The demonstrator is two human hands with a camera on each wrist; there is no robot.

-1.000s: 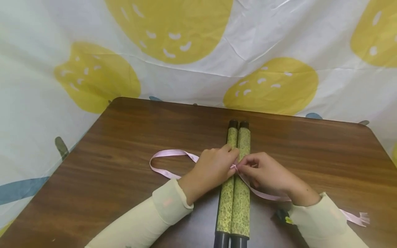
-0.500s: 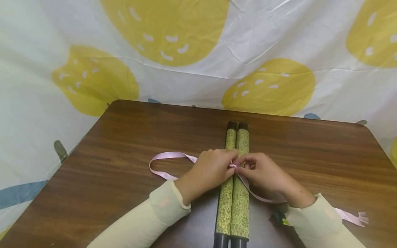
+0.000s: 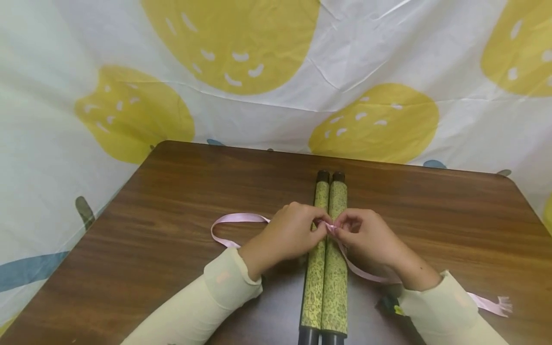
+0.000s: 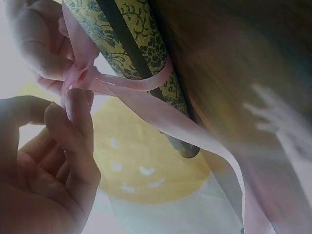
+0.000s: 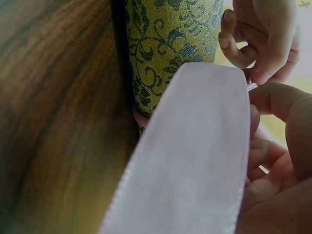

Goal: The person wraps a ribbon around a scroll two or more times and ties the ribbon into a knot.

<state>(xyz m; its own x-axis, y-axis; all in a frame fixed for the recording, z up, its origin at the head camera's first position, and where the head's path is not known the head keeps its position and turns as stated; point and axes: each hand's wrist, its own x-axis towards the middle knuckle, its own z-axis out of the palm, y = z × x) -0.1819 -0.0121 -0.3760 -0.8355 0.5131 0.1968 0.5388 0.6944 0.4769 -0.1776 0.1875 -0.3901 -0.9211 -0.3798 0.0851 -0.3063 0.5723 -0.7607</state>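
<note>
Two rolled brocade scrolls, a left one (image 3: 314, 287) and a right one (image 3: 335, 287), lie side by side, yellow-green with dark end knobs. A pink satin ribbon (image 4: 156, 114) loops round them, with a small knot (image 4: 80, 78) on top. My left hand (image 3: 289, 232) pinches the ribbon at the knot between thumb and index finger. From the other side my right hand (image 3: 373, 242) pinches it too, fingertips close to the left ones. In the right wrist view a wide length of ribbon (image 5: 190, 146) hides part of the scroll and the right fingers.
Brown wood-grain table (image 3: 181, 191) all round. Ribbon slack (image 3: 239, 217) curves out to the left; a frayed ribbon end (image 3: 504, 305) lies past the right sleeve. A small dark object with a yellow patch (image 3: 390, 305) sits beside that cuff. Lemon-printed cloth (image 3: 267, 117) hangs behind.
The left fingers have lifted from lying over the left scroll into a rounded pinch. The ribbon between both hands has shifted slightly up and right. The scrolls stay in place.
</note>
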